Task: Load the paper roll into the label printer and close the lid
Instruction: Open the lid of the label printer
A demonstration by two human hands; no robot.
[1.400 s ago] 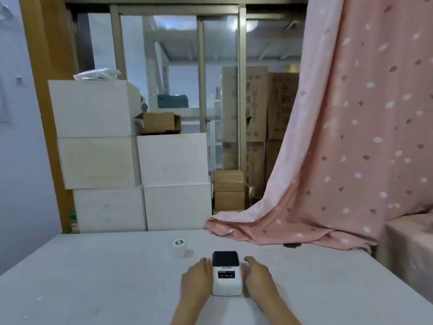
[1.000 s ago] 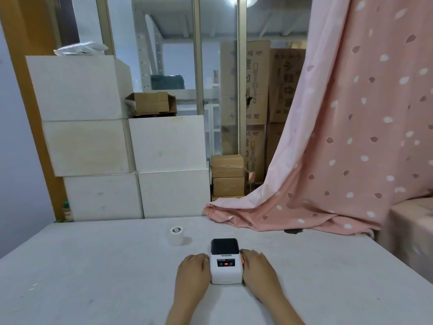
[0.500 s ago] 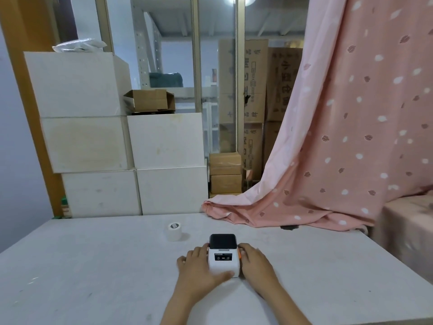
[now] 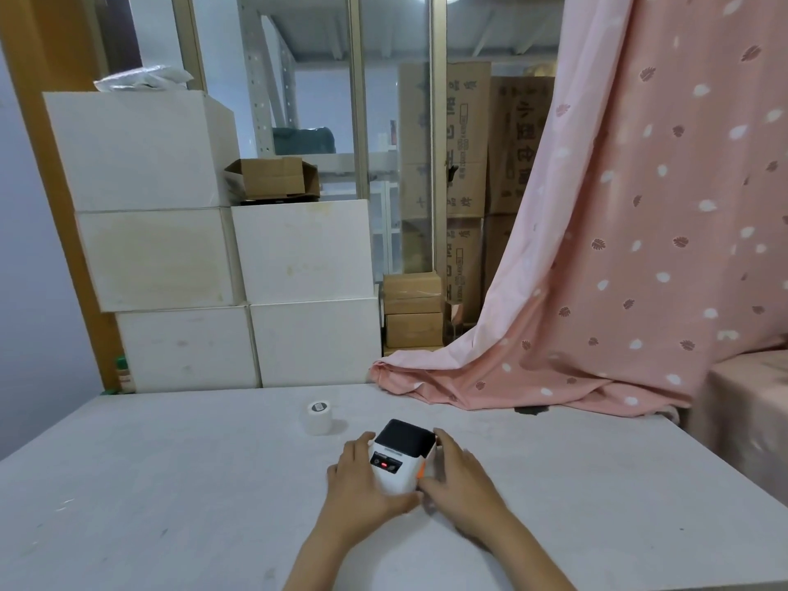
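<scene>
Two hands hold the label printer (image 4: 398,462) on the pale surface (image 4: 170,484). The left hand (image 4: 362,484) curls round the printer's left side, its thumb wrapping under the front edge; the right hand (image 4: 460,484) curls against the right side beside an orange tab, so each grip is clamped on the printer. The printer is white with a black lid on top, which lies shut, and it sits turned slightly, with a red light on its front panel. The paper roll (image 4: 318,415) stands on end on the surface, behind and left of the printer, near it but apart. White boxes (image 4: 239,258) are stacked past the far edge, and a pink patterned curtain (image 4: 639,249) drapes onto the surface at right.
</scene>
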